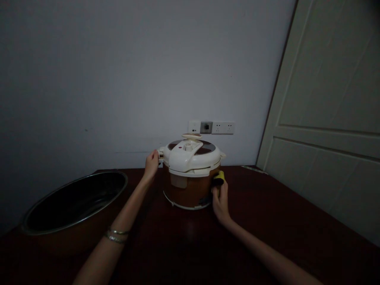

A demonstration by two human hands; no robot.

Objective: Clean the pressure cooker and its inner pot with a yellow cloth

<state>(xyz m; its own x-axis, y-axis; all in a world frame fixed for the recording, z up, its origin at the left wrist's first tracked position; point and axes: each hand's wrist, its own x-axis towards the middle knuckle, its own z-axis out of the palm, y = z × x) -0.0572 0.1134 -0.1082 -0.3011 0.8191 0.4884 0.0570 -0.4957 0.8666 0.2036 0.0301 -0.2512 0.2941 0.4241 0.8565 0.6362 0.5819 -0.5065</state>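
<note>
An electric pressure cooker [190, 186] with a white lid and an orange-brown body stands upright on the dark red table. My left hand [152, 163] is closed around the side handle [161, 153] at the cooker's left. On the other side, my right hand [220, 200] grips a yellow and black sponge [219, 178] between thumb and fingers. The sponge lies against the right side of the cooker's body, below the lid's rim. The lid [190, 158] is on, with its knob on top.
A large dark basin [75, 206] with a pale rim stands at the left of the table [190, 245]. Wall sockets [223, 127] are behind the cooker. A pale panelled door [326, 118] rises along the right side. The light is dim.
</note>
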